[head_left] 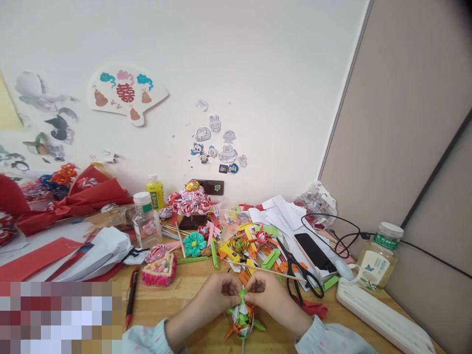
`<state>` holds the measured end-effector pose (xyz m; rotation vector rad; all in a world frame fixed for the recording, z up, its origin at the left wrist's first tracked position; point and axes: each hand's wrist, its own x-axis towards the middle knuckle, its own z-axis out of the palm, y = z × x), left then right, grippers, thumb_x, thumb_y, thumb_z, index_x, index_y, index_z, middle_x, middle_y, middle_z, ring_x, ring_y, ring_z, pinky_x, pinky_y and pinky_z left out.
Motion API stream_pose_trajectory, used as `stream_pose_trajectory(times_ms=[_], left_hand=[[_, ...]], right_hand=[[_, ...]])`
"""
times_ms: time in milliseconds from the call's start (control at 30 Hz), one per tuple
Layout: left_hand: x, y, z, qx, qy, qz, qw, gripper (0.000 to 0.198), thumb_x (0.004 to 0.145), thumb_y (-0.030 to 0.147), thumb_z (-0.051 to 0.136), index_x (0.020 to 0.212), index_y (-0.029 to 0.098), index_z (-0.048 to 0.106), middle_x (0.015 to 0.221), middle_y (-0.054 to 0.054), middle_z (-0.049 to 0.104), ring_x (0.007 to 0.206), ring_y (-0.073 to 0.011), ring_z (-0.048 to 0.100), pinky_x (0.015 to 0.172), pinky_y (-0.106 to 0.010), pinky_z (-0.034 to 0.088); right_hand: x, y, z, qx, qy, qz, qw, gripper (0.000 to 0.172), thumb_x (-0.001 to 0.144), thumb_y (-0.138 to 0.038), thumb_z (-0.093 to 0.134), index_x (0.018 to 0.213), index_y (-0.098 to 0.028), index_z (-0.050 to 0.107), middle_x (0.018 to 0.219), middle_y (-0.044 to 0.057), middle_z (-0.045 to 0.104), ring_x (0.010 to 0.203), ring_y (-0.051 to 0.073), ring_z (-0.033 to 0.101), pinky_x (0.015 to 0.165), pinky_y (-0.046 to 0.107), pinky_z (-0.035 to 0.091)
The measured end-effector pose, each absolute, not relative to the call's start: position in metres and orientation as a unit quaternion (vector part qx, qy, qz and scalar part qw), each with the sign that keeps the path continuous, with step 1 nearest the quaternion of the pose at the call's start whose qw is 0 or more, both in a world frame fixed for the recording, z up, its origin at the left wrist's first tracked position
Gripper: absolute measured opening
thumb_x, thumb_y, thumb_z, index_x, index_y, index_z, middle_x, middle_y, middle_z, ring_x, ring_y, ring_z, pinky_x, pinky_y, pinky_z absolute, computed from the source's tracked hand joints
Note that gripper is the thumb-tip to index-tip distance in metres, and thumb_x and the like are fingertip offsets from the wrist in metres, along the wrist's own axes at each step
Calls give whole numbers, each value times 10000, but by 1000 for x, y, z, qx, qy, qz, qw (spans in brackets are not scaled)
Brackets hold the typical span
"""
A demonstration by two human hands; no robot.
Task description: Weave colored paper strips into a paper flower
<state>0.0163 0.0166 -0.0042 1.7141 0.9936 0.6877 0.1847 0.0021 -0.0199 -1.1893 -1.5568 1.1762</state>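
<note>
My left hand (224, 291) and my right hand (262, 291) meet at the near middle of the desk (197, 280), fingertips almost together. Between them is a paper flower (243, 317) in green, orange and white; each hand pinches the small green piece at its top between thumb and fingers. The flower stands roughly upright below my fingers, with a pale stem running down from it toward the near edge.

Just beyond my hands, a thin stick (267, 270) lies slantwise across the paper pieces. To the right of it, black scissors (289, 260) rest with their handles toward me, and a phone (313, 251) lies on the far side of them. Farther right are a white power strip (383, 314) and a bottle (378, 260) with a white cap.

Straight ahead, among green, orange and yellow scraps, sits another paper flower in orange and green (239, 243), with a teal flower (194, 244) to its left. On my left, near a pink-edged box (160, 270) of small sweet-coloured pieces, lies a red and black pen (132, 300). At the far side, a bunch of red and white flowers (189, 201) stands before the wall (258, 73).
</note>
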Motion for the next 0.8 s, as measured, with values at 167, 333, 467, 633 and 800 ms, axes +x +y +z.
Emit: stream_pose_trajectory(times_ms=[167, 333, 467, 633, 800], left_hand=[[17, 17, -11, 700, 430, 287, 492, 107, 578, 205, 636, 633, 129, 585, 553, 42, 539, 531, -97, 465, 518, -215, 359], [16, 17, -11, 701, 441, 293, 477, 124, 556, 219, 656, 604, 140, 573, 551, 47, 544, 534, -97, 472, 523, -212, 364], [15, 17, -10, 706, 441, 285, 477, 90, 545, 197, 633, 584, 143, 571, 543, 52, 545, 526, -94, 476, 517, -205, 367], [12, 17, -6, 726, 427, 238, 483, 58, 555, 192, 614, 559, 134, 618, 515, 51, 554, 498, -87, 467, 494, -195, 361], [11, 14, -2, 743, 439, 242, 443, 46, 543, 116, 565, 543, 140, 604, 497, 68, 505, 495, -81, 427, 495, -195, 331]], right_hand=[[186, 3, -23, -470, -637, 468, 393, 147, 551, -64, 648, 651, -145, 577, 639, -24, 576, 630, 135, 539, 592, 233, 400], [183, -1, -19, -499, -649, 433, 378, 152, 562, -25, 638, 643, -136, 575, 606, -37, 538, 603, 117, 500, 563, 213, 367], [180, -8, -12, -509, -676, 386, 368, 148, 574, -11, 638, 635, -137, 590, 608, -35, 550, 599, 114, 507, 549, 200, 358], [174, -15, -9, -503, -727, 300, 358, 171, 584, 23, 590, 566, -147, 589, 614, -25, 565, 612, 117, 518, 536, 195, 344], [173, -14, -15, -503, -691, 370, 363, 190, 589, 11, 554, 666, -152, 613, 606, -29, 566, 591, 119, 534, 534, 192, 381]])
